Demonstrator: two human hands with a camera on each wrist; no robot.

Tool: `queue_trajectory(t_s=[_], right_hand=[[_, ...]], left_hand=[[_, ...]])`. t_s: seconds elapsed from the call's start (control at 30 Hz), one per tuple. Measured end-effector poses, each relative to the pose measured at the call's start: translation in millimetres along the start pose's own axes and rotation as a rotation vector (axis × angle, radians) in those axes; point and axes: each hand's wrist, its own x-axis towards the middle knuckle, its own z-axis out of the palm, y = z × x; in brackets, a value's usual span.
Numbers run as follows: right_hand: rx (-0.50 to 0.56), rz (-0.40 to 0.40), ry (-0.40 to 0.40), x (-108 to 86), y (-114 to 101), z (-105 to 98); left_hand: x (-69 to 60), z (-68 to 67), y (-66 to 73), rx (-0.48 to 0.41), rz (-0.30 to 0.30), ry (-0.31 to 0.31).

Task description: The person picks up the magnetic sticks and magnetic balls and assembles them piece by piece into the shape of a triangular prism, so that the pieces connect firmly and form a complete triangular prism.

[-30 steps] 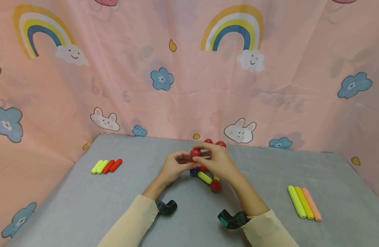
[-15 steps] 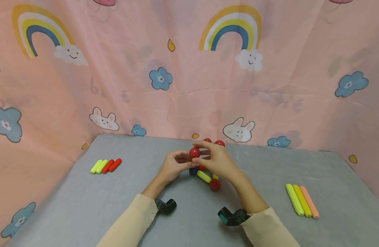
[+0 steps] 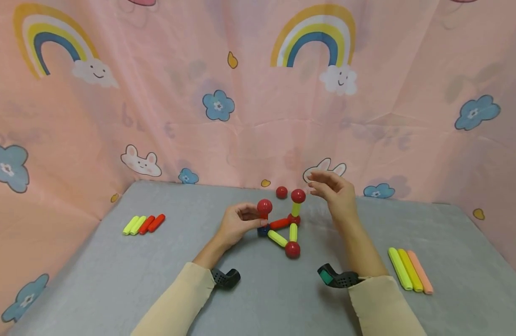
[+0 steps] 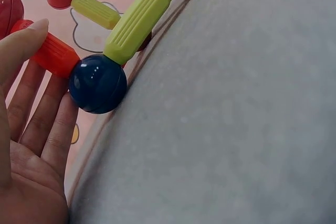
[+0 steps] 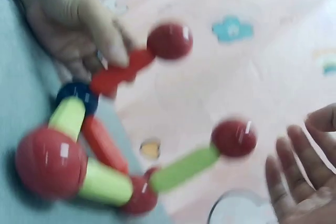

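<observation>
On the grey worktop (image 3: 190,298), around the middle and toward the far edge, stands a structure of rods and balls with a triangular base. A dark blue ball (image 4: 98,84) forms its left corner, a red near ball (image 3: 293,249) the corner closest to the person, and a red far ball (image 3: 294,219) the third. Two yellow-green base rods (image 3: 278,239) and a red base rod (image 3: 279,224) join them.

From the blue ball rises an upright red rod (image 4: 55,56) capped by a red left top ball (image 3: 264,206); from the far ball, an upright yellow-green rod (image 3: 296,209) with a red right top ball (image 3: 298,196).

The left hand (image 3: 236,228) pinches the upright red rod between thumb and fingers. The right hand (image 3: 337,196) is raised beside the right top ball — a gap shows between them — its fingers loosely bent and gripping nothing.

A loose red ball (image 3: 281,192) lies near the middle of the far edge. Four short rods (image 3: 144,224), two yellow-green and two red, lie side by side near the far left corner; three longer rods (image 3: 410,270) — yellow-green, yellow and pink — lie toward the right edge.
</observation>
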Motion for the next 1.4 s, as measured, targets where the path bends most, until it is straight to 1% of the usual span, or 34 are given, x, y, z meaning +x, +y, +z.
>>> queue_trajectory(t_s=[0.03, 0.07, 0.17, 0.23, 0.27, 0.33, 0.43, 0.5, 0.57, 0.67, 0.77, 0.9, 1.1, 1.23, 1.37, 1.4], right_hand=[[-0.014, 0.035, -0.030, 0.4, 7.8, -2.8], [-0.048, 0.064, -0.077, 0.1, 15.8, -4.8], [-0.157, 0.093, -0.272, -3.0, 42.3, -8.2], [-0.195, 0.107, -0.388, -5.9, 56.9, -6.2], [-0.199, 0.112, -0.426, -7.3, 62.9, -4.4], [-0.193, 0.122, -0.467, -9.1, 71.3, -0.6], [-0.177, 0.100, -0.471, -9.1, 75.8, 4.6], [-0.182, 0.082, -0.468, -7.7, 75.5, 7.0], [-0.202, 0.080, -0.465, -6.1, 74.4, 8.8], [-0.231, 0.085, -0.468, -4.3, 73.8, 11.1], [-0.269, 0.076, -0.479, -5.2, 74.7, 12.5], [-0.304, 0.055, -0.483, -7.3, 74.6, 15.0], [-0.288, 0.050, -0.480, -3.5, 73.9, 20.7], [-0.290, 0.053, -0.476, -3.7, 75.6, 18.5], [-0.287, 0.047, -0.479, -5.8, 75.8, 13.1], [-0.287, 0.043, -0.478, -6.4, 75.7, 11.9]], left_hand=[[0.0, 0.1, -0.5, 0.006, -0.001, 0.000], [-0.2, 0.3, -1.0, 0.012, 0.000, 0.001], [-0.6, 0.9, -1.4, 0.032, 0.002, 0.006], [-1.1, 0.4, -1.6, 0.051, -0.007, 0.007], [-1.6, 0.1, -1.5, 0.060, -0.010, 0.002], [-3.0, -0.8, -1.3, 0.092, -0.032, -0.021], [-4.5, -2.9, -2.4, 0.147, -0.058, -0.061], [-4.8, -4.5, -2.2, 0.183, -0.069, -0.064], [-4.1, -6.3, -2.4, 0.204, -0.071, -0.041], [-3.5, -8.7, -2.6, 0.227, -0.075, 0.015], [-4.2, -10.7, -4.1, 0.257, -0.084, 0.046], [-4.9, -12.2, -5.5, 0.277, -0.094, 0.045], [-1.7, -13.5, -5.9, 0.278, -0.089, 0.065], [1.6, -10.2, -6.3, 0.311, -0.106, 0.069], [3.9, -4.3, -5.2, 0.351, -0.125, 0.101], [4.4, -3.1, -4.7, 0.363, -0.119, 0.105]])
